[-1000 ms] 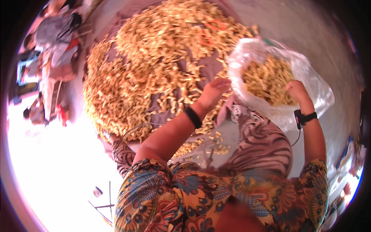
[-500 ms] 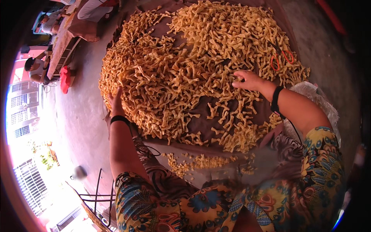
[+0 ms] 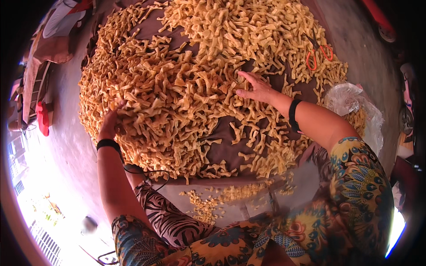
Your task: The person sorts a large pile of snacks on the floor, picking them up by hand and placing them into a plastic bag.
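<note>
A wide heap of yellow-brown, bone-shaped pieces [image 3: 177, 82] with flared ends covers a dark brown cloth [image 3: 224, 148]. My left hand [image 3: 111, 122] reaches into the left edge of the heap; its fingers are partly hidden among the pieces and blurred, so whether it grips one does not show. Over the middle right of the heap is my right hand [image 3: 258, 90], thumb and fingers apart, nothing between them. Dark bands circle both wrists. Orange-handled scissors [image 3: 313, 60] lie on the pieces at the far right, beyond my right hand.
A clear plastic bag [image 3: 350, 99] with more pieces stands by my right forearm. Small yellow scraps [image 3: 213, 201] litter the floor between my legs and the cloth. A red stool [image 3: 42, 119] and a long table [image 3: 33, 84] stand at the left, where another person's leg [image 3: 62, 20] shows.
The view has shifted, so the heap sits further left and lower. My right hand has opened and moved left over the heap. My left hand has gone further into the pieces.
</note>
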Demonstrator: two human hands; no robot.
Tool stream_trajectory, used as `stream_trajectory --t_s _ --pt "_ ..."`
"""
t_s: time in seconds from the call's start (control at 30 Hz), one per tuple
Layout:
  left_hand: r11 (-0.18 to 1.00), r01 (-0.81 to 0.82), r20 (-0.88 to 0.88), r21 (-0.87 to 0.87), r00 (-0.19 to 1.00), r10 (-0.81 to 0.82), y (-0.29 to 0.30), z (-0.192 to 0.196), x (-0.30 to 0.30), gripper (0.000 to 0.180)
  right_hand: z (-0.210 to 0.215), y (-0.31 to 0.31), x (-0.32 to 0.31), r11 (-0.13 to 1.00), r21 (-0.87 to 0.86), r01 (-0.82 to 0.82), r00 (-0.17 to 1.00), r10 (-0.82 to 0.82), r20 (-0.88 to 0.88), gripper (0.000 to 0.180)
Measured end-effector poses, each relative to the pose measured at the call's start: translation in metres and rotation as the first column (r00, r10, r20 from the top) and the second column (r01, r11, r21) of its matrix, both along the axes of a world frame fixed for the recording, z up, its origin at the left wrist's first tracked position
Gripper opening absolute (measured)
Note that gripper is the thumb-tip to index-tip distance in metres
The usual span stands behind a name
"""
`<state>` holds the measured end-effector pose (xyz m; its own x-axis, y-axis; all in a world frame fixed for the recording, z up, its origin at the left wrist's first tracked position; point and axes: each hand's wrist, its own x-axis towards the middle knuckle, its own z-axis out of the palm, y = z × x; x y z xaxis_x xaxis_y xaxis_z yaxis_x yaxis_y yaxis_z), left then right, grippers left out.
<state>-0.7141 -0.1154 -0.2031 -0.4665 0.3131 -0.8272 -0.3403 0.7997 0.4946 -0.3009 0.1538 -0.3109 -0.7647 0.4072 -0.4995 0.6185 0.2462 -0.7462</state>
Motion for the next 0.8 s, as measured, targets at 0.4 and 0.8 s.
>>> stream_trajectory --t_s 0.4,0.8 --pt "0.963 0.231 0.113 0.14 0.962 -0.248 0.047 -0.02 0.13 0.063 0.018 -0.027 -0.025 0.971 -0.227 0.069 0.994 -0.086 -0.065 0.12" --pt "0.965 -0.092 0.339 0.245 0.941 0.004 0.075 -0.034 0.28 0.103 0.038 -0.062 0.009 0.702 -0.709 0.068 0.975 -0.196 -0.1 0.068"
